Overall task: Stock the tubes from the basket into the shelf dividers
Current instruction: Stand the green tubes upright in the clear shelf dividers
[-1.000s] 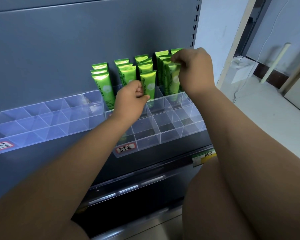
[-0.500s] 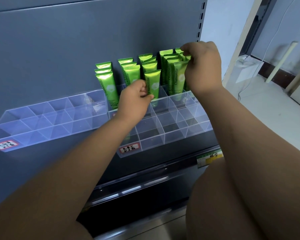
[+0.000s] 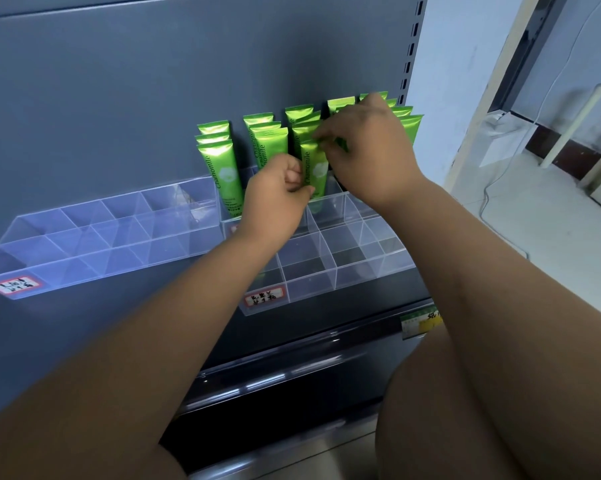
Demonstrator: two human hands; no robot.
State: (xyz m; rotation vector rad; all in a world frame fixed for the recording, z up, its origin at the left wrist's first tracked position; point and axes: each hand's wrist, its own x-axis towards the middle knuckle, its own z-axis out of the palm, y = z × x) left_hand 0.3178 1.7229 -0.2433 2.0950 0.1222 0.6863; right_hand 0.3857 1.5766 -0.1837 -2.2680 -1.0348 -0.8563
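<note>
grey shelf (image 3: pixel 327 320), two clear divider trays (image 3: pixel 330 271) holding green tubes (image 3: pixel 223 164)

We find tubes (image 3: pixel 223 168) standing in the back rows of the right divider tray (image 3: pixel 307 273), the left divider tray (image 3: pixel 84 239) alongside.

Both arms reach forward, left hand (image 3: pixel 275 199) and right hand (image 3: pixel 368 154) pinching one tube (image 3: pixel 315 169).

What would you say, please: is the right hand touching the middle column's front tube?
Touching: the head view shows the right hand pinching the front tube.
</note>
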